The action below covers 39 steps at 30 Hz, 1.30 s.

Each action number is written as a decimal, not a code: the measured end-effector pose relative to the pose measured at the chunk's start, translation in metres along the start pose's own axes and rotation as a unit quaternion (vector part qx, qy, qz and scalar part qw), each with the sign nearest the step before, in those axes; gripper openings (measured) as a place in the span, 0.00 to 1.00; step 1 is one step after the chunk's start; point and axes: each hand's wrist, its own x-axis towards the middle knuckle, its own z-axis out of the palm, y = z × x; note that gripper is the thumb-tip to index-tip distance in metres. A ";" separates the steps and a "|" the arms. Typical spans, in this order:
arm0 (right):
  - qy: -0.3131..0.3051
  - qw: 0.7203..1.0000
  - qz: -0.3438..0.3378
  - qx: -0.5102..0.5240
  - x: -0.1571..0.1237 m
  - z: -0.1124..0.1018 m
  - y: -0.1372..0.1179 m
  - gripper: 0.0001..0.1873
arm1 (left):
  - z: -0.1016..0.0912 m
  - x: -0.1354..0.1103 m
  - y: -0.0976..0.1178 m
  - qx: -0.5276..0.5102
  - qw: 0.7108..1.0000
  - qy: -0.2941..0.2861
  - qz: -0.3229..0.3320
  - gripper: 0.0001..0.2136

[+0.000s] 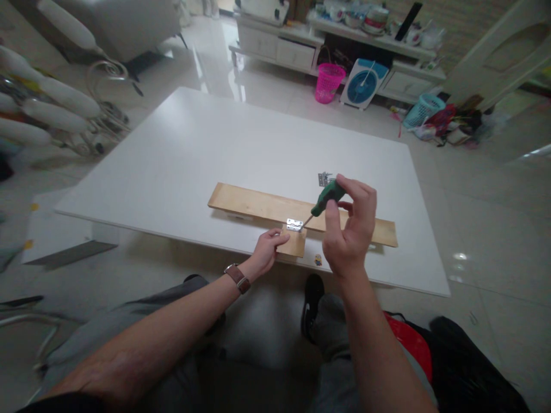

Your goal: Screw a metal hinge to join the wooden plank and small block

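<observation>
A long wooden plank (258, 205) lies across the white table (215, 143). A small wooden block (295, 244) sits against its near edge, joined by a metal hinge (294, 224). My left hand (267, 250) pinches the left side of the small block and holds it in place. My right hand (350, 226) grips a green-handled screwdriver (327, 197), its tip pointing down-left onto the hinge. A second metal hinge (325, 178) lies on the table just behind the screwdriver handle.
A small yellow sticker (318, 260) is on the table's near edge. A pink basket (329, 82), a blue fan (363, 84) and a white cabinet (275, 49) stand on the floor beyond. A red stool (408, 344) is by my right leg.
</observation>
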 end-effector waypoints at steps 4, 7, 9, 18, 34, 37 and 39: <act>-0.017 1.000 0.000 0.007 0.000 0.000 0.001 0.27 | 0.000 0.001 -0.001 -0.002 1.000 -0.002 0.001 0.20; -0.003 1.000 0.002 -0.019 0.001 0.000 -0.001 0.22 | -0.001 0.001 -0.002 -0.003 1.000 -0.002 -0.002 0.19; 0.009 1.000 0.004 -0.026 0.001 -0.001 -0.002 0.21 | -0.001 0.002 -0.002 -0.002 1.000 -0.003 -0.002 0.19; -0.019 1.000 0.004 0.025 0.000 0.001 -0.001 0.25 | 0.000 -0.001 0.001 0.008 1.000 -0.006 -0.001 0.19; 0.019 1.000 -0.009 -0.019 0.003 -0.001 -0.005 0.16 | 0.000 0.001 -0.001 0.003 1.000 -0.005 0.004 0.20; 0.004 1.000 -0.005 -0.010 0.002 -0.001 -0.005 0.18 | 0.001 0.001 0.000 0.002 1.000 -0.006 0.002 0.20; -0.014 1.000 -0.008 0.011 0.001 -0.001 -0.003 0.23 | 0.001 0.001 0.000 0.000 1.000 -0.002 0.001 0.20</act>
